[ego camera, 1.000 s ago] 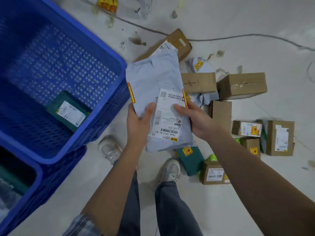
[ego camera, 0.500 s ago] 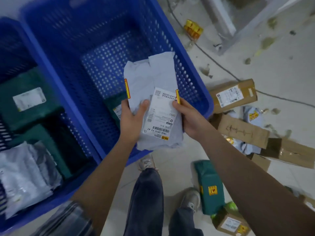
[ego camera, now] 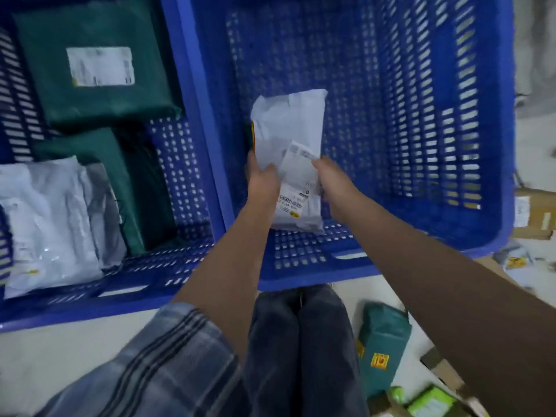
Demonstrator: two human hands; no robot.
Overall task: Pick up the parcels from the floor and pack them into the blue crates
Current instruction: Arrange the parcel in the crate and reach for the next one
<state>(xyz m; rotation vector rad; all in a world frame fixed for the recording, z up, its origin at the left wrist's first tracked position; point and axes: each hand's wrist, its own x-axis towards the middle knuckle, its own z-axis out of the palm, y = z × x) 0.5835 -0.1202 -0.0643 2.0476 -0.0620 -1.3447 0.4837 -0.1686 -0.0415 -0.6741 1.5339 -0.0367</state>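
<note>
A pale grey mailer bag (ego camera: 288, 124) with a white shipping label hangs inside the right blue crate (ego camera: 493, 145), low over its perforated bottom. My left hand (ego camera: 261, 182) grips its left edge and my right hand (ego camera: 331, 185) grips its right edge. A sliver of a green parcel shows behind the bag's left side. The left blue crate (ego camera: 192, 121) holds two dark green parcels (ego camera: 96, 64) and a white mailer bag (ego camera: 48, 224).
On the floor at the right lie a green parcel (ego camera: 382, 350) with a yellow sticker, bright green packets (ego camera: 427, 404) and brown cardboard boxes (ego camera: 532, 212). My legs (ego camera: 301, 350) stand against the right crate's near wall.
Both hands have carried the grey mailer from above the floor pile over the crate rim and down into the right crate. The view has swung left onto the crates.
</note>
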